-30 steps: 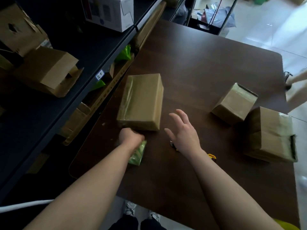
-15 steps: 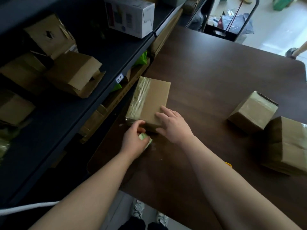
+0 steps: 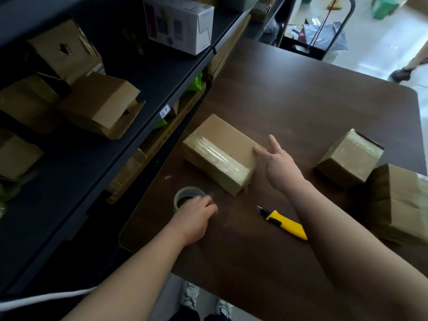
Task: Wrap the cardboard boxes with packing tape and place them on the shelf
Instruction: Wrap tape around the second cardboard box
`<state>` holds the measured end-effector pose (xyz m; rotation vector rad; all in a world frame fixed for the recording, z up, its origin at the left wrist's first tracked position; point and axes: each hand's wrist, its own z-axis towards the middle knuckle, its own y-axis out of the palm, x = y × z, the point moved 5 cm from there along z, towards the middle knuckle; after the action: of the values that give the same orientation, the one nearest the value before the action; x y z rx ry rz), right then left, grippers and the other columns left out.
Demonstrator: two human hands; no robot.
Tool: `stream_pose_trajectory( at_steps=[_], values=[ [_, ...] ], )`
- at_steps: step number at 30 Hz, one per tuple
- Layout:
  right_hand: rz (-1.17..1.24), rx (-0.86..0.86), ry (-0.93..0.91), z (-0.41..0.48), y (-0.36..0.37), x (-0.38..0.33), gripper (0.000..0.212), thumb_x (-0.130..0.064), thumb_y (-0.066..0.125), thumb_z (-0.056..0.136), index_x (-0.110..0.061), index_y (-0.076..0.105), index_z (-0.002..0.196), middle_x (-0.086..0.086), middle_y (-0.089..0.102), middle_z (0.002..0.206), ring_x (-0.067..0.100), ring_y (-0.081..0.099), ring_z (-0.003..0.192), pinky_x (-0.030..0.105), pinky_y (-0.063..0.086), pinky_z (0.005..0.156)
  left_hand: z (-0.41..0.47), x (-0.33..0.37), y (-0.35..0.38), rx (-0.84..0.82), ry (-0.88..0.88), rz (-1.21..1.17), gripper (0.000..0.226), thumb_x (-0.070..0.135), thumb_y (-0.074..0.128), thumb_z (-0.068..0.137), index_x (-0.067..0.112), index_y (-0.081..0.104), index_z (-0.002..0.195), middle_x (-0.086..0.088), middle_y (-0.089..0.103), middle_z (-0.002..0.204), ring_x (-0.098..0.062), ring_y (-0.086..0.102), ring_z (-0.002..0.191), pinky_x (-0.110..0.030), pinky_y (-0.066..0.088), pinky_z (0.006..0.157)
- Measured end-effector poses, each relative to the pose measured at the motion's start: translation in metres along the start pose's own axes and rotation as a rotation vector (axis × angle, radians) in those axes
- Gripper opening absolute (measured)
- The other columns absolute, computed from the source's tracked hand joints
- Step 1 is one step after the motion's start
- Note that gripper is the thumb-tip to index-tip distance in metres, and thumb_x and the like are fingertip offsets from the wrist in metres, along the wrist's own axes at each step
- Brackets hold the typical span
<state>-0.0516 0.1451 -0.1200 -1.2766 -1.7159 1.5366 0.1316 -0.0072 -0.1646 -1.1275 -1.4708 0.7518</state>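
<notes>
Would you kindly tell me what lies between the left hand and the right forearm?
The head view shows a yellow utility knife there, on the table, apart from the left hand gripping the tape roll.

Dim, murky shelf [image 3: 150, 72] at left, blown-out daylight on floor [image 3: 382, 49] upper right, wide-angle curving at edges, slight blur.

A long cardboard box [image 3: 222, 147] lies flat, skewed, near the table's [image 3: 289, 100] left edge, its near end wrapped in glossy tape. A small box [image 3: 349, 156] and a larger box [image 3: 398, 205], both taped, sit side by side at the right edge. The packing tape roll [image 3: 187, 195] lies flat near the front-left corner.
</notes>
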Motion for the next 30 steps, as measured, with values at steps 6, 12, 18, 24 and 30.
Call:
stream_pose_trajectory(
  at_steps=[6,12,18,24,30],
  values=[
    [0.413,0.117,0.117,-0.007,0.006,0.006,0.043,-0.019,0.038,0.102,-0.02,0.046,0.144,0.013,0.018,0.162,0.027,0.019,0.148,0.037,0.028,0.116,0.02,-0.008,-0.029,0.147,-0.082,-0.085,0.016,0.031,0.049,0.094,0.027,0.062,0.102,0.009,0.056,0.103,-0.015,0.059,0.09,-0.027,0.042,0.071],
    [0.716,0.334,0.291,-0.022,0.02,-0.018,0.05,-0.018,0.038,0.104,-0.007,0.028,0.152,0.01,0.022,0.161,0.018,0.013,0.15,0.023,0.008,0.117,0.054,-0.042,-0.079,0.559,-0.493,-0.202,0.054,0.045,0.048,0.093,0.013,0.042,0.136,-0.011,0.039,0.14,-0.027,0.038,0.128,-0.037,0.036,0.1],
    [0.578,0.386,0.583,0.007,0.039,-0.053,0.06,-0.029,0.034,0.104,-0.007,0.01,0.154,0.018,0.01,0.161,0.031,0.015,0.148,0.04,0.016,0.12,0.113,-0.04,-0.065,0.293,-0.595,0.071,0.096,0.069,0.027,0.089,0.002,-0.002,0.152,-0.022,-0.002,0.16,-0.035,-0.003,0.148,-0.048,0.0,0.119],
    [0.411,0.332,0.638,0.025,0.046,-0.055,0.067,-0.035,0.033,0.102,-0.006,0.001,0.154,0.017,0.028,0.152,0.034,0.043,0.128,0.044,0.042,0.099,0.129,-0.04,-0.061,0.292,-0.675,0.184,0.099,0.073,0.02,0.086,-0.001,0.005,0.151,-0.025,0.019,0.155,-0.04,0.027,0.139,-0.051,0.027,0.109],
    [0.49,0.234,0.628,0.027,0.037,-0.042,0.058,-0.039,0.033,0.102,-0.006,0.014,0.147,0.017,0.034,0.144,0.039,0.045,0.124,0.047,0.04,0.097,0.133,-0.051,-0.07,0.236,-0.64,0.134,0.079,0.062,0.02,0.092,0.009,0.005,0.149,-0.021,0.021,0.15,-0.039,0.03,0.131,-0.049,0.03,0.103]
  ],
)
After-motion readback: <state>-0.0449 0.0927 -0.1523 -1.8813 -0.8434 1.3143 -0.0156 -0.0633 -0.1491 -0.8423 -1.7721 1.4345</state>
